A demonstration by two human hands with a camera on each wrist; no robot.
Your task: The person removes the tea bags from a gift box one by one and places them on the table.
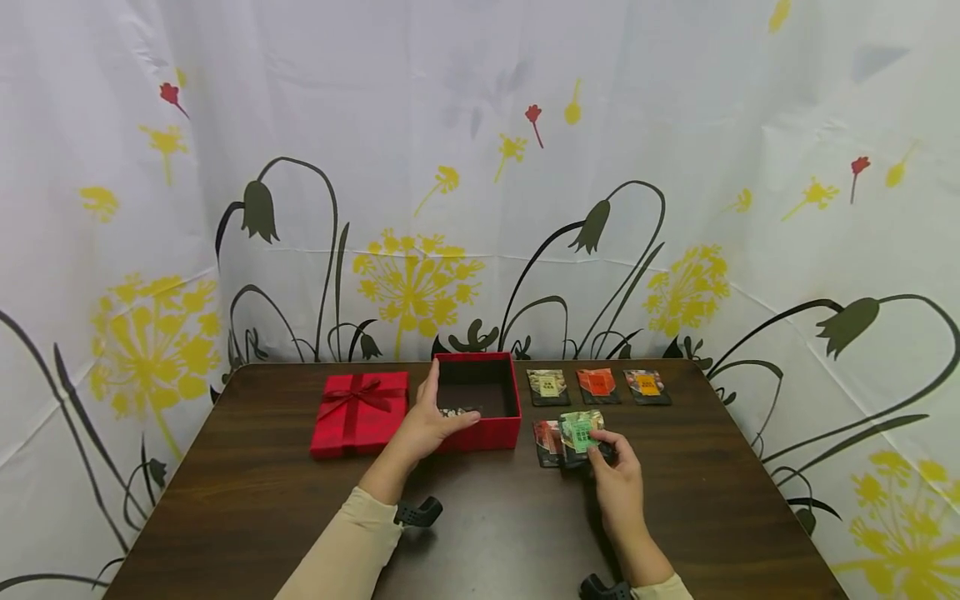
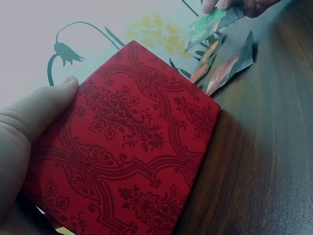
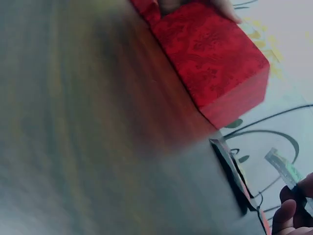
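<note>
An open red box (image 1: pixel 487 435) with a dark inside stands at the back middle. My left hand (image 1: pixel 423 423) holds its near left corner, thumb over the front rim and fingers along the left side. Behind that thumb, part of a small pale-and-dark patterned thing (image 1: pixel 452 412) shows inside the box. The red patterned wall (image 2: pixel 132 132) fills the left wrist view. My right hand (image 1: pixel 619 482) pinches a packet with a green label (image 1: pixel 580 432) by its right side, between thumb and fingers. In the head view it overlaps a packet with a reddish label (image 1: pixel 547 442) on the table.
Left of the box lies a red lid (image 1: pixel 352 421) with a ribbon bow. Three packets sit in a row at the back right: yellow-green (image 1: pixel 548 388), red-orange (image 1: pixel 598 387) and orange (image 1: pixel 647 387). A flowered curtain (image 1: pixel 480 167) hangs behind the dark wooden table (image 1: pixel 487 533).
</note>
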